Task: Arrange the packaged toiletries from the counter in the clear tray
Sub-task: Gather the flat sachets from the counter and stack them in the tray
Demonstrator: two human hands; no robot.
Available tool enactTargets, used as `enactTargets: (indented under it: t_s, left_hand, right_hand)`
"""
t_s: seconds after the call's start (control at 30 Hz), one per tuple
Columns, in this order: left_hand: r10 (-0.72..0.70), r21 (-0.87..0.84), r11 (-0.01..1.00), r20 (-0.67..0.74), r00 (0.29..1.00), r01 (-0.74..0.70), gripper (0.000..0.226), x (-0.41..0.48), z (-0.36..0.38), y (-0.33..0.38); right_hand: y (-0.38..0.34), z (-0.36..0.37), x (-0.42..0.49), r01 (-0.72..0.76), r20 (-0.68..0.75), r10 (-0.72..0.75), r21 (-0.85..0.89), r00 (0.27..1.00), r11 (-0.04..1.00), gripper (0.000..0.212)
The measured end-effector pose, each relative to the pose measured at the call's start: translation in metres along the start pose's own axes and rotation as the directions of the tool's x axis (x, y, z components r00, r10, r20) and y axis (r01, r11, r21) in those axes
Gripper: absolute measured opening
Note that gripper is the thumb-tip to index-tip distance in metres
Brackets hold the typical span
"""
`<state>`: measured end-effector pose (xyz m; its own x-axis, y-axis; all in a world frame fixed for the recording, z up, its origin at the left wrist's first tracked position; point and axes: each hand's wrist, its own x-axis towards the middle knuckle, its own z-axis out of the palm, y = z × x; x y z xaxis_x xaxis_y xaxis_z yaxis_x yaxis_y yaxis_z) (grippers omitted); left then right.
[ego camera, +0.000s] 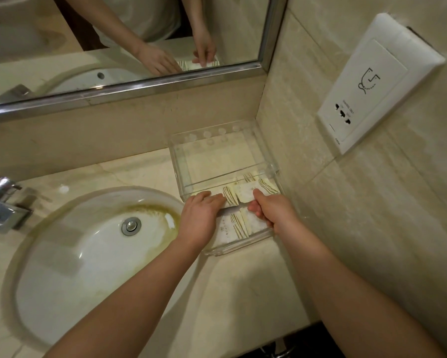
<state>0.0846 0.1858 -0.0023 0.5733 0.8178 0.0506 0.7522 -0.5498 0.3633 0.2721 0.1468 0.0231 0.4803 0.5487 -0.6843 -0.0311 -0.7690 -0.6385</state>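
A clear acrylic tray (181, 161) stands on the marble counter in the corner by the wall. Its far half shows bare. Several white toiletry packets with gold stripes lie in its near half: one at the right (266, 186), one at the middle (230, 196), one nearest me (239, 224). My left hand (200, 218) rests palm down over the left packets, fingers pressed on them. My right hand (271, 211) has its fingers curled around the edge of a white packet (245, 193) at the tray's middle. Which packets lie under my hands is hidden.
An oval white sink (93, 257) with a stained rim and metal drain fills the counter left of the tray. A chrome tap (3, 202) sits at the far left. A mirror (124, 37) hangs above; a white shaver socket (372, 83) is on the right wall.
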Motion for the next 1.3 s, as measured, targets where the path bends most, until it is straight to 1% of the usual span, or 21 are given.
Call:
enactTargets:
  t_s: [0.1,0.17,0.2,0.27,0.3,0.33,0.37,0.4,0.47,0.63,0.73,0.9,0.97,1.0,1.07,1.1,1.13,1.17,1.23,1.27,1.3]
  left_hand:
    - [0.022,0.027,0.999,0.010,1.000,-0.022,0.030,-0.004,0.003,-0.007]
    - [0.051,0.046,0.998,0.014,0.999,-0.051,0.032,-0.007,0.005,-0.009]
    - [0.066,0.053,0.996,0.014,0.998,-0.067,0.032,-0.008,0.006,-0.008]
    - [0.077,0.063,0.995,0.019,0.997,-0.079,0.034,-0.011,0.006,-0.006]
    - [0.074,0.066,0.995,0.026,0.997,-0.075,0.034,-0.011,0.005,-0.004]
    - [0.071,0.073,0.995,0.031,0.997,-0.073,0.035,-0.012,0.006,-0.002]
    - [0.074,0.082,0.994,0.039,0.997,-0.077,0.037,-0.013,0.007,-0.001]
    - [0.079,0.092,0.992,0.051,0.996,-0.084,0.038,-0.014,0.008,0.000]
    - [0.084,0.112,0.989,0.070,0.994,-0.091,0.041,-0.015,0.009,0.002]
    - [0.072,0.142,0.986,0.121,0.990,-0.089,0.046,-0.018,0.008,0.005]
    - [0.053,0.167,0.982,0.187,0.981,-0.085,0.054,-0.023,0.008,0.009]
    - [0.046,0.173,0.981,0.219,0.975,-0.085,0.060,-0.031,0.005,0.012]
    - [0.044,0.109,0.992,0.151,0.988,-0.061,0.056,-0.035,0.001,0.013]
    - [0.016,0.049,0.999,0.081,0.997,-0.020,0.052,-0.040,-0.002,0.014]
    - [-0.122,-0.103,0.988,-0.090,0.988,0.112,0.045,-0.055,-0.005,0.013]
    - [-0.229,-0.192,0.961,-0.151,0.962,0.199,0.043,-0.065,-0.007,0.013]
    - [-0.357,-0.291,0.908,-0.167,0.919,0.300,0.042,-0.075,-0.007,0.013]
    - [-0.486,-0.390,0.827,-0.138,0.863,0.404,0.042,-0.084,-0.006,0.014]
    - [-0.674,-0.553,0.605,0.027,0.738,0.573,0.046,-0.097,-0.006,0.018]
    - [-0.720,-0.591,0.494,0.134,0.681,0.638,0.049,-0.101,-0.004,0.020]
    - [-0.735,-0.593,0.415,0.228,0.639,0.690,0.053,-0.103,-0.002,0.020]
  right_hand:
    - [0.004,-0.005,-0.005,0.058,-0.034,-0.061,-0.097,0.998,0.994,0.040]
    - [0.008,-0.005,-0.010,0.162,-0.106,-0.190,-0.228,0.976,0.960,0.038]
    - [0.010,-0.003,-0.014,0.225,-0.152,-0.283,-0.315,0.947,0.922,0.034]
    - [0.014,0.004,-0.018,0.357,-0.199,-0.521,-0.529,0.830,0.770,0.019]
    - [0.016,0.007,-0.018,0.417,-0.172,-0.636,-0.623,0.752,0.662,0.016]
    - [0.019,0.010,-0.015,0.451,-0.116,-0.704,-0.693,0.701,0.563,0.021]
    - [0.021,0.013,-0.011,0.462,-0.054,-0.727,-0.739,0.685,0.490,0.028]
    - [0.022,0.015,-0.009,0.462,-0.009,-0.723,-0.764,0.690,0.450,0.032]
    - [0.023,0.017,-0.004,0.454,0.031,-0.697,-0.780,0.717,0.432,0.038]
    - [0.020,0.023,0.003,0.443,0.012,-0.679,-0.766,0.734,0.466,0.041]
    - [0.017,0.027,0.007,0.455,-0.009,-0.674,-0.731,0.739,0.509,0.040]
    - [0.015,0.027,0.004,0.484,-0.022,-0.662,-0.665,0.749,0.570,0.043]
    - [0.017,0.023,-0.003,0.464,-0.105,-0.664,-0.636,0.740,0.617,0.049]
    - [0.020,0.020,-0.009,0.440,-0.163,-0.653,-0.617,0.740,0.653,0.052]
    - [0.032,0.013,-0.023,0.384,-0.254,-0.606,-0.578,0.753,0.720,0.058]
    - [0.041,0.008,-0.031,0.357,-0.280,-0.579,-0.564,0.766,0.745,0.061]
    - [0.050,0.004,-0.039,0.328,-0.297,-0.544,-0.545,0.785,0.772,0.064]
    - [0.060,0.000,-0.047,0.300,-0.311,-0.497,-0.508,0.810,0.808,0.066]
    - [0.076,-0.004,-0.057,0.240,-0.339,-0.377,-0.383,0.862,0.892,0.070]
    - [0.081,-0.005,-0.058,0.208,-0.357,-0.315,-0.307,0.879,0.929,0.071]
    - [0.084,-0.005,-0.058,0.169,-0.372,-0.240,-0.214,0.897,0.962,0.072]
